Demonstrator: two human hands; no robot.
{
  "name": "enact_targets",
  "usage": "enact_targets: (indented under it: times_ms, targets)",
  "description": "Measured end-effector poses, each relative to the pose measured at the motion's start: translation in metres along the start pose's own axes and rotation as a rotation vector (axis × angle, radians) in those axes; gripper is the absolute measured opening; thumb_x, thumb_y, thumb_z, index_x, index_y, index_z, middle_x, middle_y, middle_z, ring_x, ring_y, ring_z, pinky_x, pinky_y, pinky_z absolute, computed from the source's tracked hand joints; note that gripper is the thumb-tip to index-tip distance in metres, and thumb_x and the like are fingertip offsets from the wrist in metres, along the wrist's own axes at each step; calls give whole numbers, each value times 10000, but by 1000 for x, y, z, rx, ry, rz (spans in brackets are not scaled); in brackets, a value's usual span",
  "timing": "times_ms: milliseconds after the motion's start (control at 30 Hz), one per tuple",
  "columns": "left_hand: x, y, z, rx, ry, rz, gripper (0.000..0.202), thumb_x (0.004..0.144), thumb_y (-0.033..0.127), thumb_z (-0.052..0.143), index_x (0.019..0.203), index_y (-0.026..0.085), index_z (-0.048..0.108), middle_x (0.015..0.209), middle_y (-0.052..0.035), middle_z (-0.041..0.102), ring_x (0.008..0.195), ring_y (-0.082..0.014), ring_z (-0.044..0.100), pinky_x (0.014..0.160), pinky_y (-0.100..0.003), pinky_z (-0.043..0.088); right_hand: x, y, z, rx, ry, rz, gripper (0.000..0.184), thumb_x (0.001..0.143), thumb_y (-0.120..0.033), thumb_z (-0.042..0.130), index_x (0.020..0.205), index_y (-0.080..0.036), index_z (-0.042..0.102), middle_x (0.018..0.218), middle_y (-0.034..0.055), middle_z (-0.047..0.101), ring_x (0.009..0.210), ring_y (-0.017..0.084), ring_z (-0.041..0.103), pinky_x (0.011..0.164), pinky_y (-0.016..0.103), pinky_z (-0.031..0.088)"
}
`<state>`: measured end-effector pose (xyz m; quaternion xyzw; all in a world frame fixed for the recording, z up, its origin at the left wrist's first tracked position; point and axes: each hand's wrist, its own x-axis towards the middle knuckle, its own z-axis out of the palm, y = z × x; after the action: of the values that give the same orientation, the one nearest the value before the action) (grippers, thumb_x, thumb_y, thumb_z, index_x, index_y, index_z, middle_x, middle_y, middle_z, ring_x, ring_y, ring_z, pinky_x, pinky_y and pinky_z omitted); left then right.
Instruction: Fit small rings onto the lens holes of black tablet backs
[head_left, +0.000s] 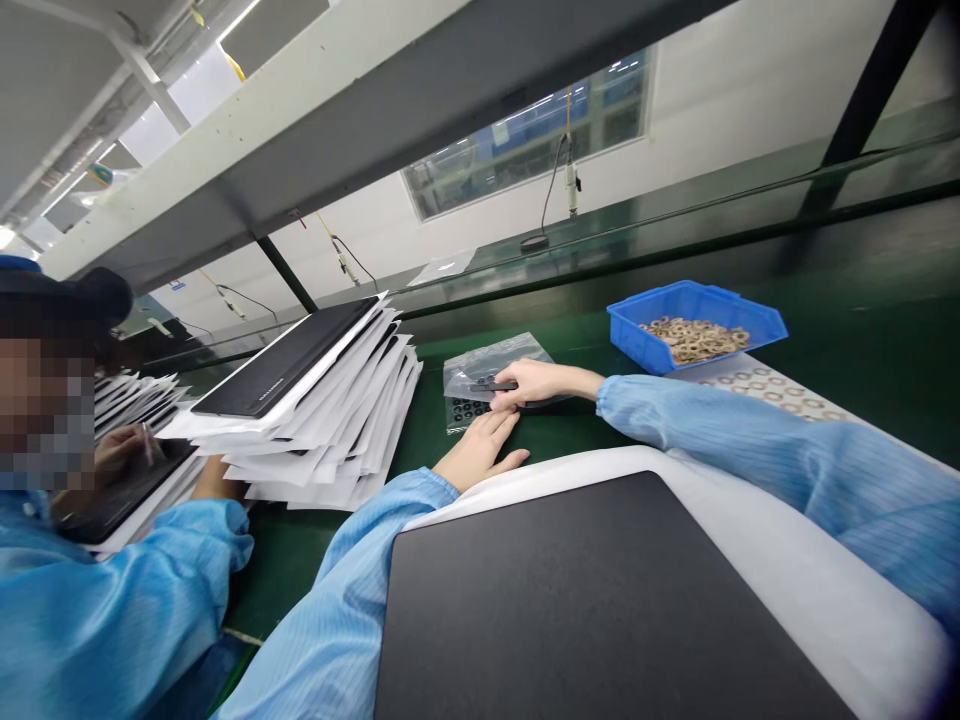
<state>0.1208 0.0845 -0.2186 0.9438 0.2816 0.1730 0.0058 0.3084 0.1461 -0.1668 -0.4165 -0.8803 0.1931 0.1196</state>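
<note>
One black tool (489, 387) clamped in my right fingers (512, 379), left fingers (505, 424) apart, plastic bag (514, 350) beneath, paper stack (360, 420) leftward, blue bin (641, 345) rightward

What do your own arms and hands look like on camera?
Both arms wear light blue sleeves, the left and the right, with fine lines in the cloth and cuffs gathered at the wrists. The left hand and right hand are bare, with no gloves.

Dark tool (496, 387) in right grip (534, 381), by clear bag (480, 364) and black rings (466, 410)
</note>
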Motion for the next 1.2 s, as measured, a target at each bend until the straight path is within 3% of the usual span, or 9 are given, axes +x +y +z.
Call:
enact_targets:
  times_ms: [100,167,367,567,800,1000,1200]
  targets:
    - [0,0,-3,-18,-18,14,494,925,405,495,1345,158,416,1383,-151,440,1295,-289,395,1042,-519,353,-4,11,-13,47,-79,-26,378,660,-500,702,771,-139,694,629,-11,633,570,109,530,522,222,349]
    - [0,-1,-3,-28,-20,22,475,934,384,484,1347,160,414,1386,-146,439,1309,-286,378,1048,-519,346,-4,20,-17,58,-62,-3,343,692,-459,695,762,-124,692,621,-13,625,567,106,533,535,223,370]
    - [-1,-4,2,-46,6,28,465,942,372,473,1357,175,405,1403,-137,424,1317,-281,369,1054,-520,338,-3,37,-16,19,146,142,284,881,-383,553,875,-110,630,846,21,645,778,146,617,734,325,504]
    - [0,-3,1,-44,19,18,446,931,391,490,1323,181,447,1375,-128,454,1287,-278,406,1039,-522,349,0,41,-7,23,303,226,281,910,-366,513,1007,-119,604,960,49,636,842,154,619,770,352,515]
    - [0,5,-9,20,27,-62,370,917,354,524,1245,185,506,1274,-105,520,1170,-257,498,979,-497,403,-7,39,-14,131,239,30,453,841,-506,518,708,-102,676,610,20,639,627,147,597,642,251,429]
    - [0,9,-10,72,52,-100,386,907,354,538,1250,182,495,1277,-108,505,1153,-264,500,960,-503,409,-4,21,-3,164,186,-152,428,812,-492,553,989,-139,717,927,48,711,835,175,623,745,237,419]
    - [2,1,6,26,55,1,411,923,374,508,1284,179,479,1345,-117,475,1241,-271,448,1024,-517,357,3,6,11,66,180,-232,295,841,-370,562,868,-122,719,1043,102,677,884,176,602,815,291,405]
